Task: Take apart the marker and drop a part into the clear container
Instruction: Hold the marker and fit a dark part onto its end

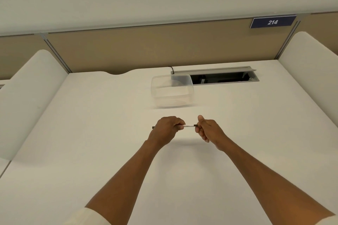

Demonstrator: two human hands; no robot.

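Note:
A thin white marker (188,125) with dark ends lies level between my two hands, above the white desk (91,133). My left hand (167,129) is closed around its left part, and a dark tip pokes out past the fist on the left. My right hand (207,129) pinches the dark right end between thumb and fingers. The marker is in one piece. The clear container (172,90) stands on the desk beyond my hands, a little left of the middle; nothing shows inside it.
An open cable hatch (219,77) sits in the desk behind and right of the container, with a black cable beside it. Padded white dividers (29,97) flank the desk on both sides. A tan partition with a "214" sign (272,22) closes the back.

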